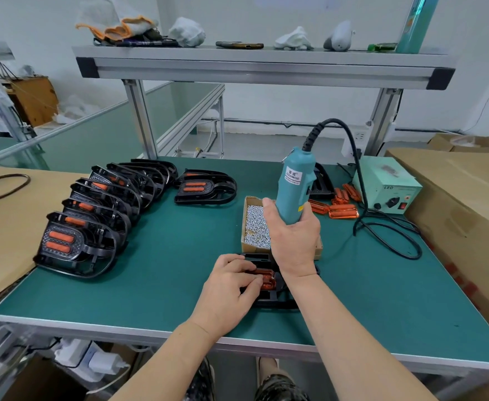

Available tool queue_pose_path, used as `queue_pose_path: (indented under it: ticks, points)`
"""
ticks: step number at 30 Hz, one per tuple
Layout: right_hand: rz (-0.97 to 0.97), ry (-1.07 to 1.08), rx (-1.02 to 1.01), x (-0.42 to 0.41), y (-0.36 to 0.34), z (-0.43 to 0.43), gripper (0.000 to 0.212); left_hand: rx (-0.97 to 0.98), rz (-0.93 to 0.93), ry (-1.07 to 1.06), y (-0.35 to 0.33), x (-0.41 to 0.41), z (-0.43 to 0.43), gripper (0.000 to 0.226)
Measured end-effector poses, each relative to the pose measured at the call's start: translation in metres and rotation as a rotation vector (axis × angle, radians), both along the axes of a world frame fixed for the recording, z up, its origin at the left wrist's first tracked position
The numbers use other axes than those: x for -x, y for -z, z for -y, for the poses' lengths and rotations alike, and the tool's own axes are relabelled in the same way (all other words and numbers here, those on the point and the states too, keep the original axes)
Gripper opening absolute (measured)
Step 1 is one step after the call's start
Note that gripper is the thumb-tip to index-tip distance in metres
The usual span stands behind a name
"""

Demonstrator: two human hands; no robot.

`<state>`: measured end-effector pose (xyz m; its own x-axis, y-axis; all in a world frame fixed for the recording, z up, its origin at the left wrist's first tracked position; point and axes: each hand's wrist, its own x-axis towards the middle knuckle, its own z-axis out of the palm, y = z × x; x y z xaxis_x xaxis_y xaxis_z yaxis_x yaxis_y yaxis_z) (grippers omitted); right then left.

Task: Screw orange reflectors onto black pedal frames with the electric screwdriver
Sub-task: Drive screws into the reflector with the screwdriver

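left hand (pixel 228 288) holding ribbed reflector (pixel 268 279), right hand (pixel 293 246) gripping screwdriver (pixel 294 183)

The electric screwdriver (pixel 293 195) is carrying a white label (pixel 293 175) reading "KEENWISE", with two characters above it that are too small to read. The pale green control box (pixel 382 176) is showing "LED" on its front face, and the finer print beside it is blurring out.

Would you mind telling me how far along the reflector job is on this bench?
Done: a row of pedal frames with reflectors fitted leans at the left, one more pedal lies flat behind. In hand: the left hand holds a reflector on a black frame while the right hand grips the electric screwdriver above it. Left: loose reflectors wait by the power box.
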<state>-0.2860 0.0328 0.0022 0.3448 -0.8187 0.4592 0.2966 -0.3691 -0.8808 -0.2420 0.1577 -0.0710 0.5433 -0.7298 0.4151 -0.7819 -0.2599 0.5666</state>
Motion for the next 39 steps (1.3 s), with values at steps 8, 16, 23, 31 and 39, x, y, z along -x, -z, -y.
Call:
queue_pose_path:
  ticks: [8,16,23,31,39]
  points:
    - [0.115,-0.104,-0.108,0.015,-0.014,0.01,0.027,0.004,0.0,0.004,0.001,-0.002,0.0,0.02]
    - [0.291,0.003,-0.401,0.026,-0.017,0.047,0.025,0.028,0.022,0.025,0.004,-0.003,-0.001,0.018]
    - [0.403,0.044,-0.845,0.043,0.01,0.078,0.033,-0.001,0.071,0.072,-0.001,0.003,-0.004,0.042]
    - [0.43,-0.118,-1.011,0.058,0.052,0.102,0.03,-0.109,0.135,0.165,-0.005,0.007,-0.001,0.057]
    - [0.512,-0.233,-1.074,0.056,0.057,0.109,0.032,0.128,0.189,-0.009,-0.027,-0.006,0.015,0.024]
